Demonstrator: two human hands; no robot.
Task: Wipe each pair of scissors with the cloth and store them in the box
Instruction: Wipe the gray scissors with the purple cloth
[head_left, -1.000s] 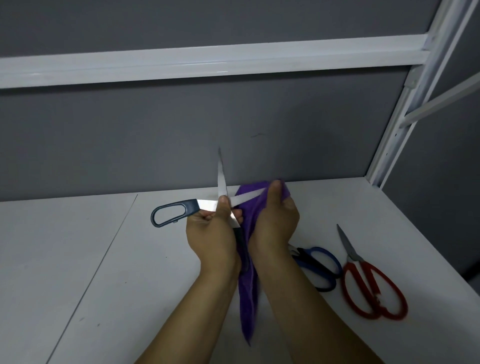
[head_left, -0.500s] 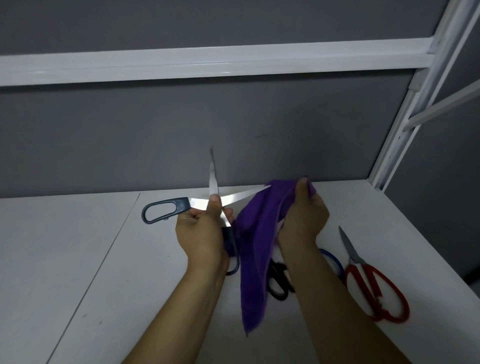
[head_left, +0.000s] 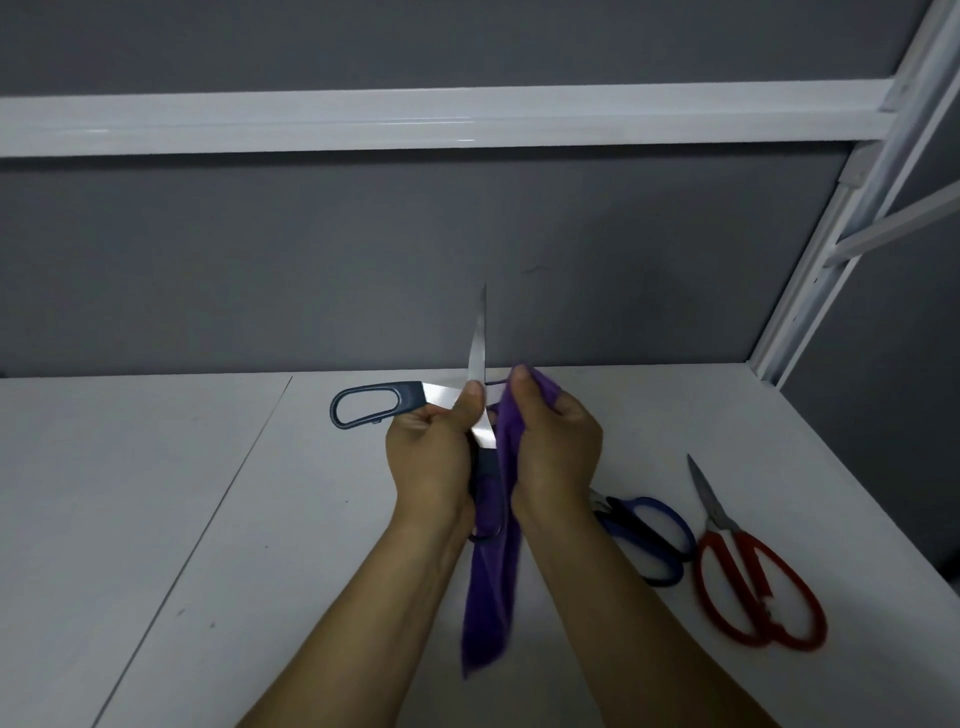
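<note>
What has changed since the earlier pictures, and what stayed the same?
The right hand, gripping the purple cloth, moved back left along the sideways blade to the left hand, covering that blade again. The left hand still holds the open grey scissors at the pivot. The blue scissors and red scissors lie unmoved on the table.

Left grip (head_left: 431, 457) (a bare hand, thumb uppermost) clasps the scissors (head_left: 408, 399) at the pivot; right grip (head_left: 558, 447) pinches the cloth (head_left: 491, 597); both forearms (head_left: 363, 597) extend forward, converging.
</note>
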